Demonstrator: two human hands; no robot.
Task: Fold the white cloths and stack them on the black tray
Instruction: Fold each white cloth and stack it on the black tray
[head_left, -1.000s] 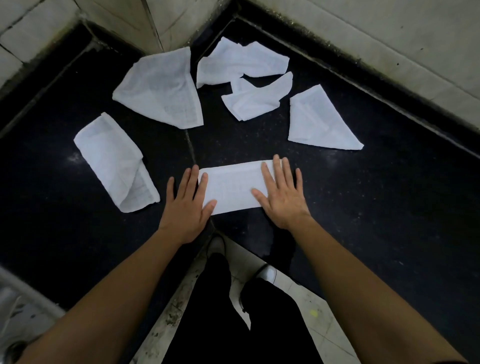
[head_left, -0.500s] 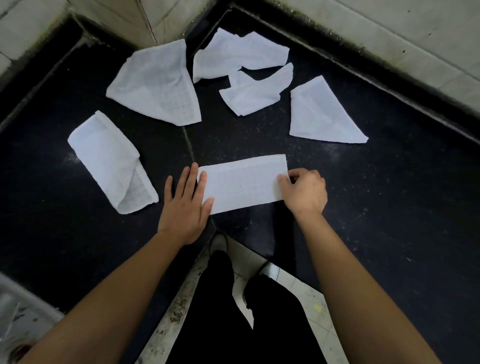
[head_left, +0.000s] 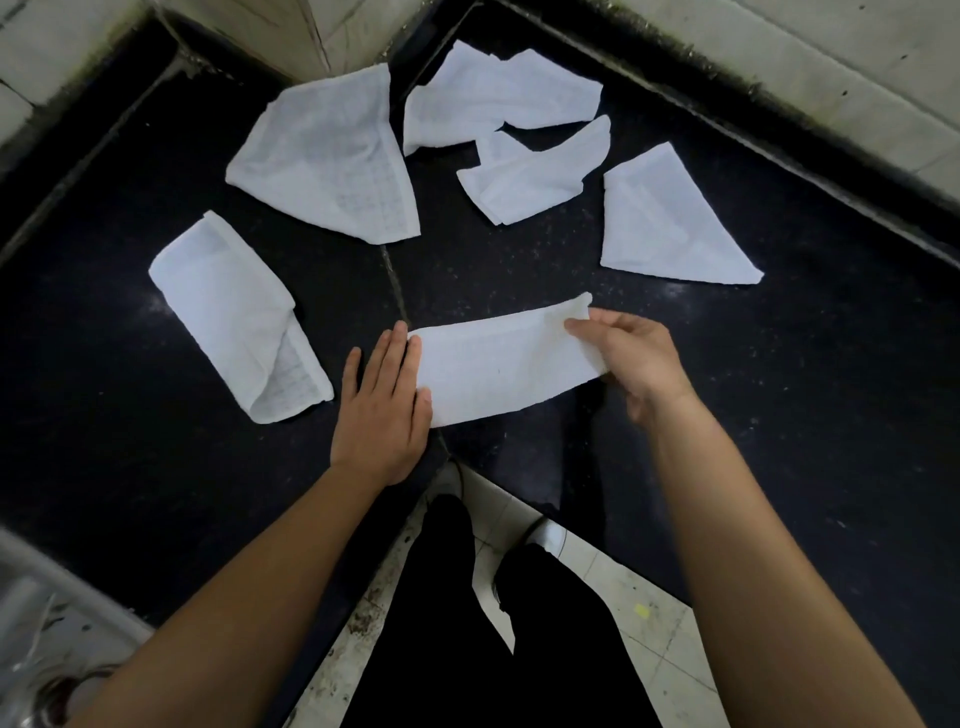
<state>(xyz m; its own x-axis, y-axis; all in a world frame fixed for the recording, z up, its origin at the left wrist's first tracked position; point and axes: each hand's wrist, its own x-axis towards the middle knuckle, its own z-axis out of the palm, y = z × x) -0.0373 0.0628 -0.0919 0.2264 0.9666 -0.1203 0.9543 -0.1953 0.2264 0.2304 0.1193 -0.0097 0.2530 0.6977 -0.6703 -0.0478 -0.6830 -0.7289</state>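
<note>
A white cloth folded into a long strip (head_left: 498, 364) lies on the black counter (head_left: 779, 395) in front of me. My left hand (head_left: 384, 405) lies flat, fingers together, pressing the strip's left end down. My right hand (head_left: 628, 353) pinches the strip's right end between thumb and fingers and holds it raised off the counter. Several other white cloths lie beyond: a rolled one (head_left: 239, 317) at the left, a loosely spread one (head_left: 332, 161), two crumpled ones (head_left: 493, 98) (head_left: 535, 176), and a triangular folded one (head_left: 660, 228) at the right. No black tray is in view.
The counter forms a corner, bounded by pale tiled walls (head_left: 831, 67) at the back and right. A seam (head_left: 395, 286) runs across the counter under the strip. My dark trousers (head_left: 467, 649) and the tiled floor show below; a metal sink (head_left: 36, 623) sits at the lower left.
My right hand slid from flat on the strip to its right end, gripped it, and has now lifted that end. My left hand stayed pressing the left end.
</note>
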